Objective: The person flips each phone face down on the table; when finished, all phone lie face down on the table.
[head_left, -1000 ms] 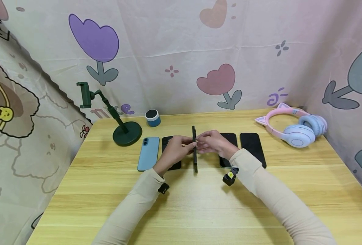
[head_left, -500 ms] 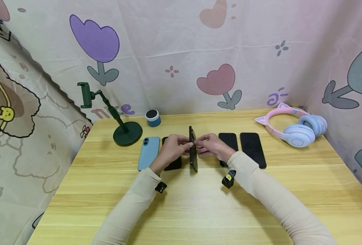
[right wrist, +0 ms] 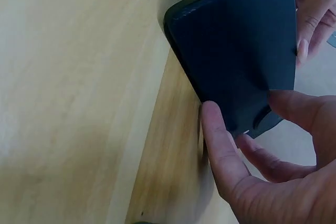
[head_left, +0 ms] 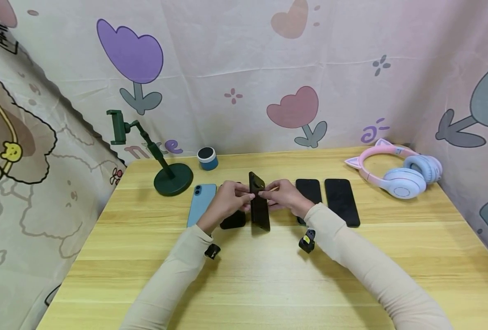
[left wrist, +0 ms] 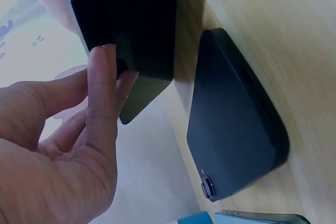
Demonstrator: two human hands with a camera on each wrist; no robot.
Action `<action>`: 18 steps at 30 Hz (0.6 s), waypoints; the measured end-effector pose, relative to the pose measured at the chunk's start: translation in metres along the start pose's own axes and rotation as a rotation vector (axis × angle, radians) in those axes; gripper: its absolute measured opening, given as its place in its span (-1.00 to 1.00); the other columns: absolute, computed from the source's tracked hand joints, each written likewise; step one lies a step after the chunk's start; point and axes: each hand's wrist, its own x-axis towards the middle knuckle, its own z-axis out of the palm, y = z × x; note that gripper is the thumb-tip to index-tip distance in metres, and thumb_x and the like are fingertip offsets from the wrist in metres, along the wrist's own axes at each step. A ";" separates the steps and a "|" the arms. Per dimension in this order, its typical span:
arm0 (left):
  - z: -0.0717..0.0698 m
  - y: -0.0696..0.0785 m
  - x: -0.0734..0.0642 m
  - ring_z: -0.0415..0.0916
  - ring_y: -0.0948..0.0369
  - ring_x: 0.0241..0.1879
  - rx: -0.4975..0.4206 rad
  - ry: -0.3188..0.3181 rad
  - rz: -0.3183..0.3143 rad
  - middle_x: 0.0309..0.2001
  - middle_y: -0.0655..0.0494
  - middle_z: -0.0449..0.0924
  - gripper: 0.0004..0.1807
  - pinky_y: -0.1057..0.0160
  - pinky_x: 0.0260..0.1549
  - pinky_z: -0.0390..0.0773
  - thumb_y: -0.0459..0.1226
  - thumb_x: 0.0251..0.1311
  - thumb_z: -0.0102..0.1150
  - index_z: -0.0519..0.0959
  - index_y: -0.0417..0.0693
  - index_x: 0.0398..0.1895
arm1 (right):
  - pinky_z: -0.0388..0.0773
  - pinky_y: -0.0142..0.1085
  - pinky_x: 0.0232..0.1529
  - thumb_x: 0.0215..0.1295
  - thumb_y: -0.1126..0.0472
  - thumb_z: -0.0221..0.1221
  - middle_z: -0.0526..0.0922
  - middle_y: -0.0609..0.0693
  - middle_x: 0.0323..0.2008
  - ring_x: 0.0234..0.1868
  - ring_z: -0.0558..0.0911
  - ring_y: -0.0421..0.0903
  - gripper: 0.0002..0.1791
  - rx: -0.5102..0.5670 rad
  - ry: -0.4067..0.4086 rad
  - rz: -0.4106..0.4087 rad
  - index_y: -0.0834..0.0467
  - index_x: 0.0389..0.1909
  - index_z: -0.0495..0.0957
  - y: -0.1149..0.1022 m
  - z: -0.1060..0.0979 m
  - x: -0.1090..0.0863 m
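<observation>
A black smartphone point(head_left: 260, 213) stands on its long edge between my two hands, its back with the camera bump turned partly toward me. From the left, my left hand point(head_left: 226, 204) pinches its upper edge. My right hand point(head_left: 287, 196) grips it from the other side; in the right wrist view the thumb point(right wrist: 294, 106) lies on the back near the camera bump. Under my left hand lies another black phone point(left wrist: 236, 114), back up. A light blue phone point(head_left: 200, 201) is left of that one. Two dark phones point(head_left: 309, 189) lie to the right, one partly behind my right wrist.
A green phone stand point(head_left: 173, 179) is at the back left, with a small blue and white jar point(head_left: 207, 158) beside it. Pink and blue cat-ear headphones point(head_left: 404, 181) rest at the back right. A patterned cloth point(head_left: 211, 119) hangs behind the wooden table point(head_left: 264, 284).
The held phone has turned from edge-on to show its back, and has shifted slightly left. My left hand moved a little left with it; the right hand followed slightly.
</observation>
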 end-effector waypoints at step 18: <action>0.011 -0.010 0.005 0.68 0.21 -0.53 0.124 0.019 -0.054 -0.31 -0.06 0.71 -0.78 0.19 -0.38 0.71 -0.43 0.31 0.29 0.67 -0.35 -0.02 | 0.63 -0.21 -0.29 0.27 0.01 0.40 0.62 0.15 -0.13 -0.45 0.70 -0.09 -0.30 -0.440 0.134 -0.099 0.32 0.27 0.42 0.002 -0.004 -0.001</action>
